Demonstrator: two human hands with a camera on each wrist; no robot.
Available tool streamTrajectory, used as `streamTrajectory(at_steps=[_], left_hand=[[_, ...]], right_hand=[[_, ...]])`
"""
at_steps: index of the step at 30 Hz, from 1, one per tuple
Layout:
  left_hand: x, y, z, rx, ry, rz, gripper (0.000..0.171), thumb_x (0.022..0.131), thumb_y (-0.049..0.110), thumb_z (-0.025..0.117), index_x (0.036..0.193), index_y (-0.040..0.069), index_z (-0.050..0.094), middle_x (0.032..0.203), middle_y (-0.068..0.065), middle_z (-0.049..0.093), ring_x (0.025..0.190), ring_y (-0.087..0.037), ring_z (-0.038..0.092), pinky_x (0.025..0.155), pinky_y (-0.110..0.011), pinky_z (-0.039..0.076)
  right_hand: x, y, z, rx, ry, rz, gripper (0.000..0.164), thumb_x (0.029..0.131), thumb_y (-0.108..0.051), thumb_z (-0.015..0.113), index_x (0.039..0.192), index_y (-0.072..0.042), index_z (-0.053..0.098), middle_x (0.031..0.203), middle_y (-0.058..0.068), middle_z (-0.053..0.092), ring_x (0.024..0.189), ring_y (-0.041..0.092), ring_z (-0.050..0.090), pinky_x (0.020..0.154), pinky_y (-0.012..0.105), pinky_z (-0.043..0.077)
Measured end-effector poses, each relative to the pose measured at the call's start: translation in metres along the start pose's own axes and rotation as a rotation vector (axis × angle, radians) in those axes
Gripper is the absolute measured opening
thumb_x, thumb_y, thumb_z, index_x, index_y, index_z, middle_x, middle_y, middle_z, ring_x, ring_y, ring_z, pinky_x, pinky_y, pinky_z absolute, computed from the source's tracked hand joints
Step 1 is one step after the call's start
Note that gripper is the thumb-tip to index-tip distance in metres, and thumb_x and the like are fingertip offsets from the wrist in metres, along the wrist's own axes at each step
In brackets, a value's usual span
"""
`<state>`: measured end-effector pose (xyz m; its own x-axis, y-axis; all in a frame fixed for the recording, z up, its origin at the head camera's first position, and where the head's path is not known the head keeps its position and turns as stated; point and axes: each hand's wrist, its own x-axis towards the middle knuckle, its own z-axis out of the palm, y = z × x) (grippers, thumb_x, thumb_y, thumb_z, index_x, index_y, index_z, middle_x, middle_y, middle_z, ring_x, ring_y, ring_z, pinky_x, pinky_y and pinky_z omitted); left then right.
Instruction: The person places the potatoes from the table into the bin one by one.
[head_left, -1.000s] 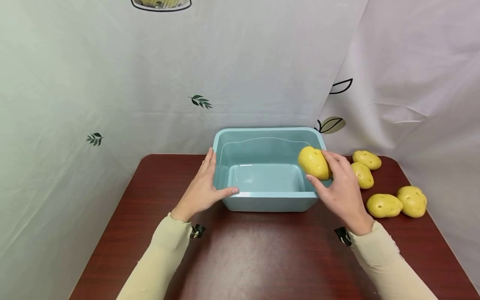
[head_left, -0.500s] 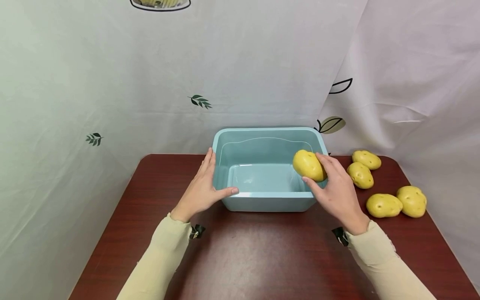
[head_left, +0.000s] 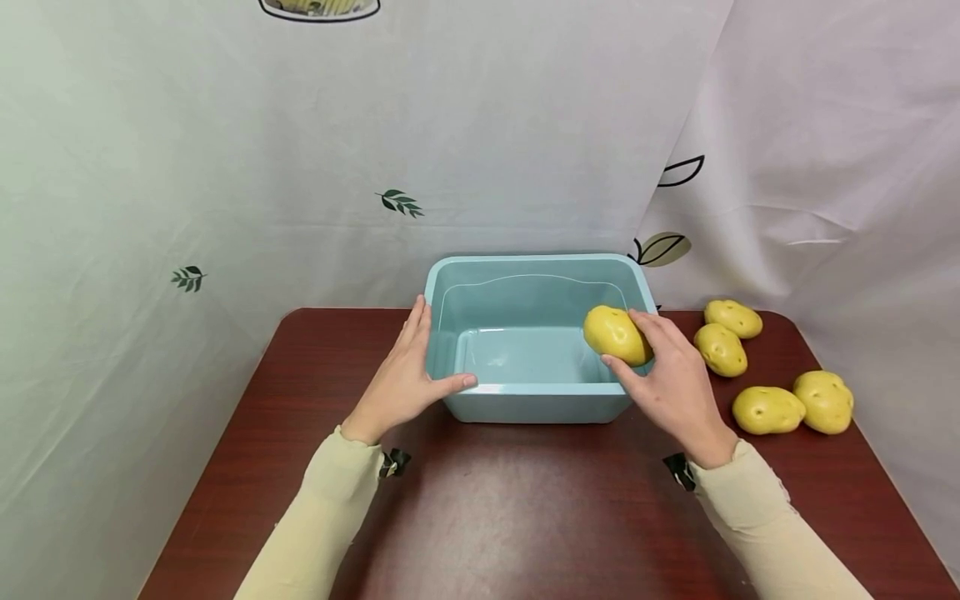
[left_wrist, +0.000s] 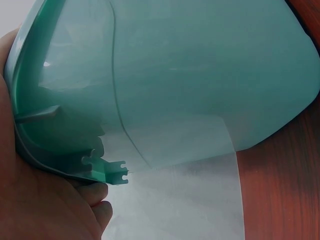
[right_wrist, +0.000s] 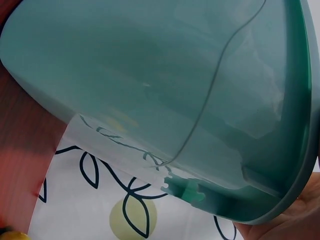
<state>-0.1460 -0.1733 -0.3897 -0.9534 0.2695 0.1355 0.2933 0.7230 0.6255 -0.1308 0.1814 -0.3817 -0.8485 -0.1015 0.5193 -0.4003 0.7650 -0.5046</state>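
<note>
In the head view, a yellow potato [head_left: 617, 335] is held between the thumb and fingers of my right hand [head_left: 675, 383], over the right end of a light blue plastic bin [head_left: 538, 403]. My left hand [head_left: 401, 375] grips the bin's front left corner, thumb along the front rim and fingers against the left side. Bent fingertips [left_wrist: 102, 212] show beneath the lip in the left wrist view. From the right wrist, the bin wall [right_wrist: 125, 65] hides the held potato, and only part of the right hand [right_wrist: 285, 220] appears.
Several more potatoes lie right of the bin: one at the back [head_left: 733, 318], one just before it [head_left: 722, 350], and a touching pair with a left one [head_left: 768, 411] and a right one [head_left: 823, 402]. The dark red table [head_left: 495, 508] meets a pale patterned curtain [head_left: 525, 167].
My right hand has moved slightly left and down with the potato, over the bin's right end, and has nearly stopped. The left hand and bin stay in place.
</note>
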Motion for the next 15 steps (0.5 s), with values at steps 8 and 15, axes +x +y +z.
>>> streamTrajectory(at_steps=[8,15], left_hand=[[0.0001,-0.0004,0.0003,0.007,0.001,-0.001,0.124,0.08,0.072,0.069,0.161,0.011,-0.001,0.166,0.012,-0.014,0.154,-0.018,0.0,0.119,-0.053,0.02],[0.001,-0.0007,0.0014,-0.001,0.001,-0.002,0.124,0.08,0.074,0.067,0.161,0.013,-0.002,0.165,0.013,-0.015,0.154,-0.017,0.0,0.119,-0.053,0.021]], right_hand=[[-0.0005,-0.0001,-0.0015,0.023,0.019,0.003,0.058,0.081,-0.011,0.084,0.132,0.005,0.061,0.131,0.023,0.059,0.116,0.041,0.057,0.094,0.06,0.046],[-0.0014,0.0038,-0.0066,0.011,0.052,-0.017,0.052,0.082,-0.006,0.082,0.128,0.006,0.062,0.128,0.023,0.059,0.117,0.039,0.055,0.096,0.057,0.045]])
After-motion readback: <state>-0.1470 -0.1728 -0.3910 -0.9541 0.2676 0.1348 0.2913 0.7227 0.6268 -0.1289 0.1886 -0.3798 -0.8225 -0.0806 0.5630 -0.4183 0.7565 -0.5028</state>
